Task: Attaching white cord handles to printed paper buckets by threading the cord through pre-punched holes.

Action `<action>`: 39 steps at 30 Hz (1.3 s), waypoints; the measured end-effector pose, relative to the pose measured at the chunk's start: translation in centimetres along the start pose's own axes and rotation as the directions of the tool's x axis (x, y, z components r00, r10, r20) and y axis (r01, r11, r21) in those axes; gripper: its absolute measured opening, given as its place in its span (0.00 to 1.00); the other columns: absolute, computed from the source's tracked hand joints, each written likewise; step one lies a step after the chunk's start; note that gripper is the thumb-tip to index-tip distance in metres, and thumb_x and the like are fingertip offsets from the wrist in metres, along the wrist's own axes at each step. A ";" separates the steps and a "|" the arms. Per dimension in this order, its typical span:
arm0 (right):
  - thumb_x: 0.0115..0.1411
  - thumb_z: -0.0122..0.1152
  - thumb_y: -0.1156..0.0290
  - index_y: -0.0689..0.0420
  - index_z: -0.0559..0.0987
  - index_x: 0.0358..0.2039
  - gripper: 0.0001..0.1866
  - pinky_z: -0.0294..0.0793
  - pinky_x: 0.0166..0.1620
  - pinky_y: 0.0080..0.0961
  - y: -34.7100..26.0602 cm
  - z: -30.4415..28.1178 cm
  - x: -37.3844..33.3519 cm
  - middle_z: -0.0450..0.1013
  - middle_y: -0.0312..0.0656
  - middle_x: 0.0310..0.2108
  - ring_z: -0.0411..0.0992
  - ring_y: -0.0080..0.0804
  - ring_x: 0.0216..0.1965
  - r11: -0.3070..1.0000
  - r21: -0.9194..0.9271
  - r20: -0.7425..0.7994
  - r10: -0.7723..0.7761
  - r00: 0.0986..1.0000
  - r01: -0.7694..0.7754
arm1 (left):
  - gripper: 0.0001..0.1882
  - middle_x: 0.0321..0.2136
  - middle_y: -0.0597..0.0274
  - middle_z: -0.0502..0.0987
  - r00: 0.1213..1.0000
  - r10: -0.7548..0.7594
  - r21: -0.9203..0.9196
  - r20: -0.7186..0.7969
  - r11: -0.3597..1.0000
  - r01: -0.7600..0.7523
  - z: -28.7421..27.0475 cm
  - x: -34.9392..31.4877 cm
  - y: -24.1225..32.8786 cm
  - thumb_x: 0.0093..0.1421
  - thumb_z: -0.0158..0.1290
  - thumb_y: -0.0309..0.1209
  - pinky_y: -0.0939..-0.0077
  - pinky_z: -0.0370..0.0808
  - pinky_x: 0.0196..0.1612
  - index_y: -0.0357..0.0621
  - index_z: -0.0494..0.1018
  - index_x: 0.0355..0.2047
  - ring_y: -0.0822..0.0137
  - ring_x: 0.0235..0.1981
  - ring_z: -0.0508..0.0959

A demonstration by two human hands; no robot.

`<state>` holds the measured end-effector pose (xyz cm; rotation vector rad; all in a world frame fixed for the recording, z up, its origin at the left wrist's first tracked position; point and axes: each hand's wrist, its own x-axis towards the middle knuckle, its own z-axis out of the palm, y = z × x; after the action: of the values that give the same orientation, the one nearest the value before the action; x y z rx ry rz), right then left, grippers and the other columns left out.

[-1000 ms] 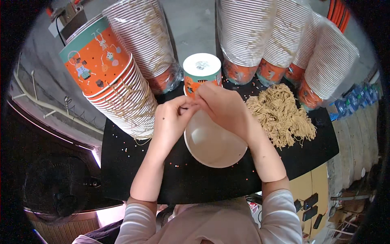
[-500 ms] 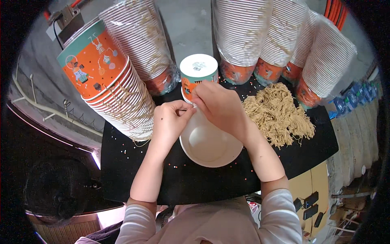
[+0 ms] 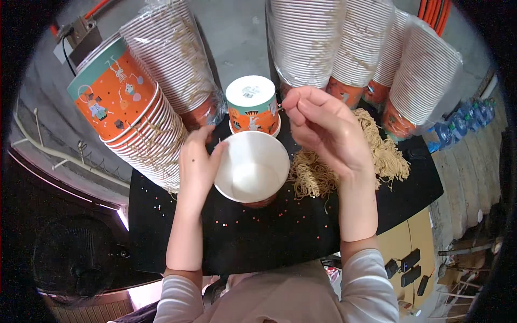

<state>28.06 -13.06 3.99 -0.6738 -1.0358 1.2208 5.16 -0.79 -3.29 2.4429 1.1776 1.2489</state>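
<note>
A white-lined paper bucket [image 3: 252,161] stands upright on the black table, its mouth facing me. Beside its left rim is my left hand [image 3: 196,164], fingers apart, with the thumb at or near the rim. To the upper right of the bucket, my right hand [image 3: 328,129] is raised, its thumb and forefinger pinched together. A small thin dark thing shows at those fingertips, too small to name. Just behind the open bucket, an upside-down orange and green printed bucket [image 3: 253,110] shows its white base. A heap of tan cord [image 3: 388,159] lies partly behind my right hand.
A tall leaning stack of nested printed buckets [image 3: 134,124] with tan cords stands at the left. More plastic-wrapped bucket stacks [image 3: 307,43] line the back. Small pale and orange specks dot the black table [image 3: 242,245]. Blue-tinted bottles [image 3: 463,126] are off to the right.
My hands were together at the bucket's far rim and have parted, the right moving right, the left moving left. The bucket, tilted before, now stands more upright.
</note>
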 end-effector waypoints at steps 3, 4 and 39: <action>0.70 0.54 0.65 0.61 0.76 0.49 0.14 0.61 0.34 0.14 1.0 0.5 -0.1 0.70 0.28 0.33 0.62 0.15 0.31 0.968 0.250 0.073 -0.016 0.997 -0.003 | 0.10 0.35 0.55 0.78 0.999 -0.007 -0.305 0.039 0.952 0.019 -0.9 -0.5 3.0 0.61 0.60 0.23 0.74 0.76 0.31 0.36 0.80 0.43 0.65 0.29 0.80; 0.70 0.54 0.64 0.61 0.76 0.50 0.15 0.62 0.35 0.15 1.5 0.7 0.0 0.70 0.28 0.34 0.63 0.16 0.31 0.951 0.310 0.095 -0.018 0.995 -0.012 | 0.10 0.36 0.56 0.79 0.982 -0.015 -0.462 0.187 0.881 0.101 -1.3 -1.1 3.6 0.62 0.59 0.23 0.76 0.76 0.31 0.36 0.79 0.44 0.68 0.29 0.80; 0.69 0.58 0.72 0.61 0.71 0.59 0.19 0.74 0.53 0.28 6.8 3.1 0.4 0.77 0.47 0.48 0.76 0.30 0.49 0.721 -0.641 0.246 -0.132 0.960 0.264 | 0.06 0.28 0.60 0.80 0.973 0.021 -0.431 0.229 0.899 0.082 -3.4 -1.3 4.1 0.64 0.58 0.25 0.79 0.71 0.30 0.36 0.81 0.39 0.75 0.26 0.77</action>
<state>22.41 -11.30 -0.56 -0.9805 -1.6965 0.6996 4.53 -5.14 -0.04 2.1479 0.7684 1.0492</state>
